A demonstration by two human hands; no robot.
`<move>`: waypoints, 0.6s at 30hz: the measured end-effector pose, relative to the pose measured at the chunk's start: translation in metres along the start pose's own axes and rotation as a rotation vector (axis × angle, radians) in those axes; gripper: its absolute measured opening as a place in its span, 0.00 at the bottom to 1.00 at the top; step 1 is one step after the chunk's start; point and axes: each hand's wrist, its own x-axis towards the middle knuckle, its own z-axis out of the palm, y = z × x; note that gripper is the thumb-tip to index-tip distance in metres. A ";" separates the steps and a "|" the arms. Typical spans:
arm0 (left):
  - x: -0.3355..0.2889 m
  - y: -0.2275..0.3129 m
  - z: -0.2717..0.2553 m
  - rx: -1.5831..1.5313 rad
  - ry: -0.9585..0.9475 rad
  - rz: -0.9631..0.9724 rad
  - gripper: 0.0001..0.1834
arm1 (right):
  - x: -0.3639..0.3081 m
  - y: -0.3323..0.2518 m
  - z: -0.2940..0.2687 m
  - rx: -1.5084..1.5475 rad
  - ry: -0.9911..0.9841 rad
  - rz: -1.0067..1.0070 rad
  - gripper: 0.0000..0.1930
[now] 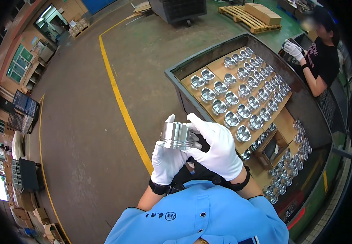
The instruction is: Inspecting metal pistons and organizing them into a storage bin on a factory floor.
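Note:
A shiny metal piston (176, 136) is held up in front of my chest, its ring grooves facing down toward me. My left hand (167, 162), in a white glove, grips it from below and the left. My right hand (218, 148), gloved too, closes on its right side with thumb and fingers. To the right, rows of similar pistons (231, 98) stand on a brown cardboard sheet (208, 116) inside a large dark metal bin (180, 83).
Below the sheet, more pistons (283, 175) lie around a small cardboard box (279, 147). Across the bin a person (322, 53) in white gloves holds something dark. A wooden pallet (241, 18) carries a flat carton (262, 13). A yellow line (121, 101) crosses the floor.

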 end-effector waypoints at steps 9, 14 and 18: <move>-0.001 0.004 0.010 0.200 0.116 0.104 0.52 | -0.002 0.004 0.001 -0.001 -0.043 0.020 0.40; -0.003 0.006 0.019 0.278 0.211 0.093 0.54 | -0.003 0.007 0.001 0.017 -0.046 0.015 0.40; -0.003 0.002 -0.007 0.500 0.154 0.241 0.60 | -0.004 0.011 0.005 0.025 -0.070 0.031 0.39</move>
